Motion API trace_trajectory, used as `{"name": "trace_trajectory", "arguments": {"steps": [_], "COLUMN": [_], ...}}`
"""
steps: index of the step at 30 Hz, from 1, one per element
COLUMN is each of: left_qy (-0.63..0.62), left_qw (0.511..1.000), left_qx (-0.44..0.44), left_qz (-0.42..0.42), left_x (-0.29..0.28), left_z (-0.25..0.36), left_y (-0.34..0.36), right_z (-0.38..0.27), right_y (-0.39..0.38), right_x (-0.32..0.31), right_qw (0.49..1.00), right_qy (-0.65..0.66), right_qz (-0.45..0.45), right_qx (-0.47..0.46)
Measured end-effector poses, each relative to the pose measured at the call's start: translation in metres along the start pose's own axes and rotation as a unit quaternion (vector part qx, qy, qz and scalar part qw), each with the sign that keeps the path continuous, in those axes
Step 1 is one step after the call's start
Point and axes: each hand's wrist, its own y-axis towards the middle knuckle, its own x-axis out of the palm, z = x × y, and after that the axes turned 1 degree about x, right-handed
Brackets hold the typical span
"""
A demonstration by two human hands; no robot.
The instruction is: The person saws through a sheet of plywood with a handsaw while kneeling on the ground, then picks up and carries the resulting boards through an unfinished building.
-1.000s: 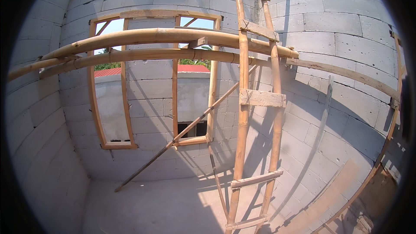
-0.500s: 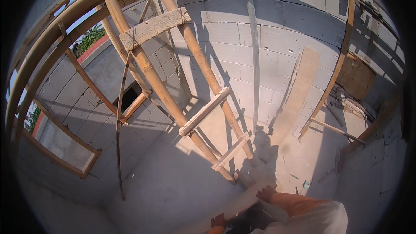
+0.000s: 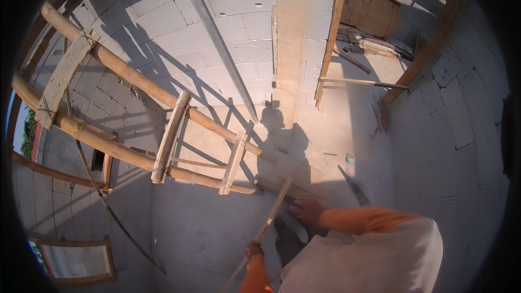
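My left hand (image 3: pixel 254 249) is closed round a long, narrow wooden strip (image 3: pixel 273 210), which slants from the lower edge up past my feet. My right hand (image 3: pixel 308 209), at the end of an orange sleeve, lies with fingers stretched leftward by a short wooden piece (image 3: pixel 286 187) on the floor. It seems to touch that piece, though the contact is partly hidden. Just beyond is the foot of a bamboo ladder (image 3: pixel 209 154) with wooden rungs tied across it. A handsaw (image 3: pixel 354 185) lies on the floor to the right of my right hand.
A teal tape measure (image 3: pixel 350 158) and a small green stick (image 3: pixel 330 154) lie on the concrete floor. A metal bar (image 3: pixel 217 43) and a wide board (image 3: pixel 290 43) lean on the block wall. Scrap wood (image 3: pixel 374 46) is piled beyond the doorway frame (image 3: pixel 329 38).
The view has swung right and down, bringing the handsaw fully into sight. Both hands lay on a board before; now my left hand grips a narrow strip and my right is farther from it.
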Motion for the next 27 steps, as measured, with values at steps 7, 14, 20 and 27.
{"name": "trace_trajectory", "arguments": {"steps": [7,14,20,27], "left_qy": [0.089,0.213,0.193,0.105], "left_qw": [0.985,0.954,0.944,0.919], "left_qx": [0.141,0.208,0.264,0.376], "left_qz": [-0.051,-0.032,-0.037,0.052], "left_x": [-0.023,-0.051,-0.136,-0.229], "left_z": [0.001,-0.025,-0.062,-0.044], "left_y": [0.012,0.037,0.024,-0.05], "right_z": [0.029,-0.023,-0.099,-0.162], "right_y": [-0.158,-0.262,-0.312,-0.306], "right_x": [0.004,0.021,0.09,0.133], "right_qw": [0.851,0.676,0.585,0.557], "right_qy": [0.101,0.338,0.349,0.425], "right_qz": [-0.17,-0.054,0.014,-0.002], "right_qx": [0.486,0.653,0.732,0.713]}}
